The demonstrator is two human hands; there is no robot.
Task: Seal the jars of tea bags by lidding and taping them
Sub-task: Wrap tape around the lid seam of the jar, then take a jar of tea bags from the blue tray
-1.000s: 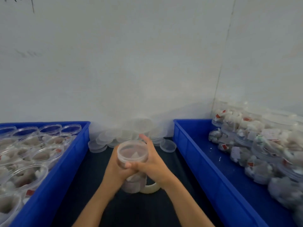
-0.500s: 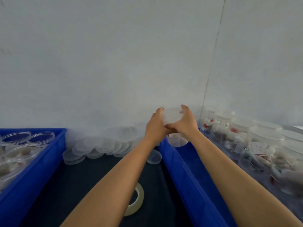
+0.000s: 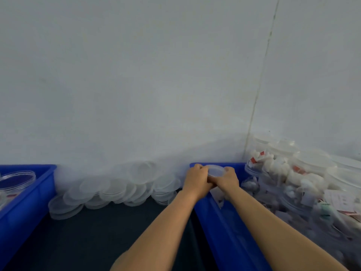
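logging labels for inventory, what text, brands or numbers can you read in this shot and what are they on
No text can be read anywhere in this frame.
White paper labels on the sealed jars in the right blue bin: print is there, too blurred to read.
Red and white tea bag tags: too small to read.
Lidded jar gripped by the left hand and right hand: no text visible.
Loose lids and left blue bin: plain.

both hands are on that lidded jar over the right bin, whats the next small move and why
Probably lower the jar into the far corner of the right blue bin and let go. The left hand and right hand grip it there, lid on, beside the sealed jars.
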